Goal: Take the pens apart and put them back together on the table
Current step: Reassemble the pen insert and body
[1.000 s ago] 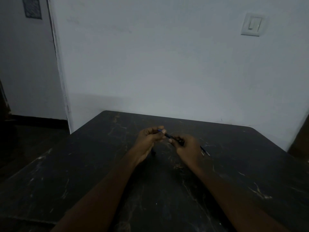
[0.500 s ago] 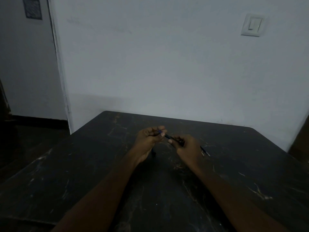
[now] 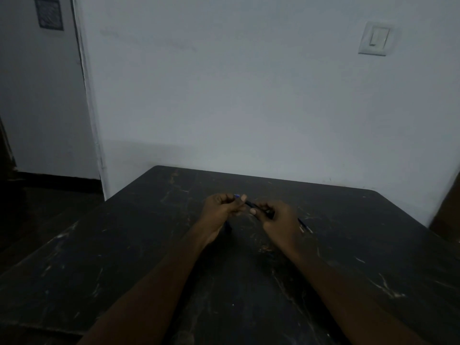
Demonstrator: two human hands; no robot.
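Dim room, low light; detail is limited. At far left I am seeing a small dark plaque [image 3: 48, 13] hanging on the wall beside a door frame [image 3: 86, 90].

The dark scratched table [image 3: 104, 265] is filling the lower half of the view, its far edge sitting against the pale wall.

Both forearms are reaching in from the bottom edge. The left hand [image 3: 219, 211] is hovering over the middle of the table with its fingers curled closed, thumb and forefinger pinching the left end of the pen [image 3: 249, 204]; a small blue tip is showing just past the fingertips. A small dark piece [image 3: 228, 226] is lying on the table just under this hand; I cannot tell what it is.

The pen is slanting down to the right, bridging the short gap between the hands, above the table centre.

The right hand [image 3: 280, 216] is closing around the pen's other end, fingers curled in a grip. Just beside its outer edge a thin dark rod [image 3: 305, 226] is lying on the table.

High on the wall at right, a white light switch [image 3: 376, 38] is sitting.
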